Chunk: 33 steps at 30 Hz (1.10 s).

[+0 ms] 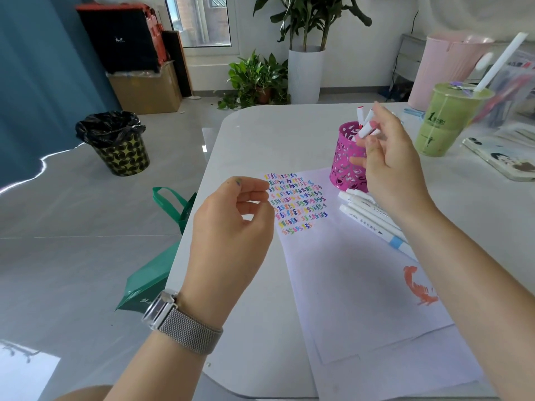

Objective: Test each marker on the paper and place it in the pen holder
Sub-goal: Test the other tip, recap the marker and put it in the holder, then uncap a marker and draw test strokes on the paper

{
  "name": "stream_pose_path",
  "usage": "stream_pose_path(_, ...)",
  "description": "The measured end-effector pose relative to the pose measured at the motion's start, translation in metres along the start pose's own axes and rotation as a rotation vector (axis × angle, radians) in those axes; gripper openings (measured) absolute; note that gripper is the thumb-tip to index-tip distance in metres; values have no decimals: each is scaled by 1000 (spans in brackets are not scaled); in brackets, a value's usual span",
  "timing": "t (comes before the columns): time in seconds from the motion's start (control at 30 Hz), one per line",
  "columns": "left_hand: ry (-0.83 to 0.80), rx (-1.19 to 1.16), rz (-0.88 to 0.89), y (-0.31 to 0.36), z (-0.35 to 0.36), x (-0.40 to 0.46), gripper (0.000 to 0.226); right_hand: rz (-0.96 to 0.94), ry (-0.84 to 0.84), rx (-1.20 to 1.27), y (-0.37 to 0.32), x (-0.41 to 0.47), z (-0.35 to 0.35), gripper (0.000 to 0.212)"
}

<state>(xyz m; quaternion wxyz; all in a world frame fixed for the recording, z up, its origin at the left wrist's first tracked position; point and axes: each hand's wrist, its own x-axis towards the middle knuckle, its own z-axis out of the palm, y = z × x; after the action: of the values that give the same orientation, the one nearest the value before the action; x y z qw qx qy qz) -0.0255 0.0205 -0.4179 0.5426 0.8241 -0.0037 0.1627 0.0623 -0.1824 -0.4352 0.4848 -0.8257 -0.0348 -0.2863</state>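
Watch-wearing left hand point(231, 224) loosely curled, empty, over scribble-covered white paper sheet point(356, 273); right hand point(388, 166) pinching red-capped white marker point(367, 130) at pink perforated metal pen holder point(347, 160), several white markers point(367, 215) left untested beside it.

Green cup point(443, 123) — a large "1"
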Motion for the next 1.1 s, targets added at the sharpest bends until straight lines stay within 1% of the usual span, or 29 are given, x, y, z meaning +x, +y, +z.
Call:
stream_pose_path(0.07,2,3,8,0,0,0,24,-12,-7,20,-5,-2,-1,48)
stream_pose_path(0.17,-1,6,11,-1,0,0,24,-3,-89,-24,-11,-4,-3,46)
stream_pose_path(0.23,-2,10,16,-1,0,0,24,-1,-130,-142,-16,-8,-5,41)
stream_pose_path(0.33,-7,24,23,0,-1,0,23,-1,-149,-310,-21,-15,-13,26)
stream_pose_path(0.43,-30,39,28,0,0,-1,22,83,-286,-513,-16,-26,-26,15)
stream_pose_path(0.47,-42,50,31,0,0,-2,22,118,-328,-556,-13,-31,-30,14)
stream_pose_path(0.53,-66,74,43,0,1,-3,21,175,-389,-622,-7,-39,-35,20)
stream_pose_path(0.63,-86,100,50,0,3,-4,21,228,-456,-654,-1,-44,-36,24)
stream_pose_path(0.8,-94,118,63,-1,5,-6,21,251,-449,-726,-3,-42,-29,29)
stream_pose_path(0.87,-99,128,62,-2,5,-6,21,241,-454,-774,-6,-45,-25,28)
stream_pose_path(0.93,-106,138,60,-3,5,-6,21,216,-464,-776,-8,-47,-23,23)
stream_pose_path(1.03,-125,162,59,-4,6,-6,20,115,-399,-709,-10,-45,-24,14)
stream_pose_path(1.1,-148,185,48,-6,8,-5,17,79,-325,-570,-16,-41,-26,15)
